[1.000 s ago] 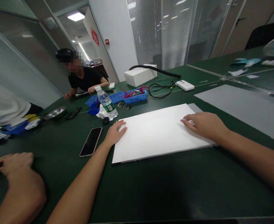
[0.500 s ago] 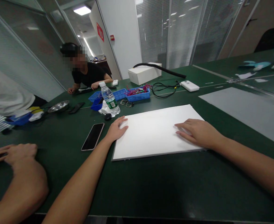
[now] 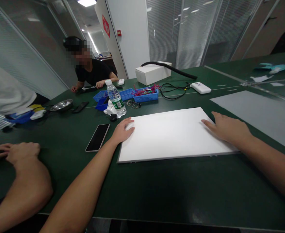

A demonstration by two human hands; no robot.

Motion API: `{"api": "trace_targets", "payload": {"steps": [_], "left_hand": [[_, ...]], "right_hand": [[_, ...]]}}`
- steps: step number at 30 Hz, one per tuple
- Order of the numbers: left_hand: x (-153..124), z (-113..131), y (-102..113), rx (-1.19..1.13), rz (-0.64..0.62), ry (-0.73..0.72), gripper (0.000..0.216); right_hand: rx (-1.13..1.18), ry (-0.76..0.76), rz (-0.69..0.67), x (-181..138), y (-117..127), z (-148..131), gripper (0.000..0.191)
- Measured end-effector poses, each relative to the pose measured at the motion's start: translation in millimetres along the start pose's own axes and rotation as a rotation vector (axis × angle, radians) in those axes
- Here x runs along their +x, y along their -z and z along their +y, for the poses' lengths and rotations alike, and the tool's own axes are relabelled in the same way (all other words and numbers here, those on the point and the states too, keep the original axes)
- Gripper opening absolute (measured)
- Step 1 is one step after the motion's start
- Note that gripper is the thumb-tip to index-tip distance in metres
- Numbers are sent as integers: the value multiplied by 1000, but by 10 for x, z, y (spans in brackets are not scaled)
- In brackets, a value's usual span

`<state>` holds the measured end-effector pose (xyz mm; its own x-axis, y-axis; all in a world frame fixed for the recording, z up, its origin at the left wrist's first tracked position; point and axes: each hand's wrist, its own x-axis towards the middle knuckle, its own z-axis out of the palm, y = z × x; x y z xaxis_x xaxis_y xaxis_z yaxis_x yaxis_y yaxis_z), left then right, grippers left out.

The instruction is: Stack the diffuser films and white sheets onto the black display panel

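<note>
A white rectangular board (image 3: 166, 136) lies flat on the dark green table (image 3: 171, 191) in front of me. My left hand (image 3: 123, 130) rests at its left edge, thumb on the white surface and fingers pointing away from me, apart. Over the board's right edge is my right hand (image 3: 231, 128), its thumb reaching onto the board and its fingers stretched out. Part of that edge is hidden under the hand. Left of my left hand lies a phone (image 3: 97, 138) with a dark screen.
Behind the board stand a water bottle (image 3: 116, 99), blue trays (image 3: 146, 97), glasses (image 3: 133, 104) and a white box (image 3: 153, 73) with a black tube on it. A grey sheet (image 3: 256, 113) lies right. A co-worker's arm (image 3: 23, 181) rests at left; another person (image 3: 95, 71) sits opposite.
My right hand has moved right, from over the board's surface to its right edge. My left hand stays at the left edge. The view has shifted slightly.
</note>
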<state>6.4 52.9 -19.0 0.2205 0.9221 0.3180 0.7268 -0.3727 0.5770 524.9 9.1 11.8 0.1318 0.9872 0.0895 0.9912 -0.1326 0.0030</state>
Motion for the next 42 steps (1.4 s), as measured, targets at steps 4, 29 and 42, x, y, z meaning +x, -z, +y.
{"api": "trace_targets", "payload": {"steps": [4,29,42], "left_hand": [[4,2,-4,4,-2,-7,50],[3,-31,-25,48,-66,14,58],[21,-26,-57,59,-38,70,63]], "right_hand": [[30,75,35,-10,-51,-59,99],[73,-261,-50,552,-176,1261,89],[-122,-322,-8,250,358,549,59]]}}
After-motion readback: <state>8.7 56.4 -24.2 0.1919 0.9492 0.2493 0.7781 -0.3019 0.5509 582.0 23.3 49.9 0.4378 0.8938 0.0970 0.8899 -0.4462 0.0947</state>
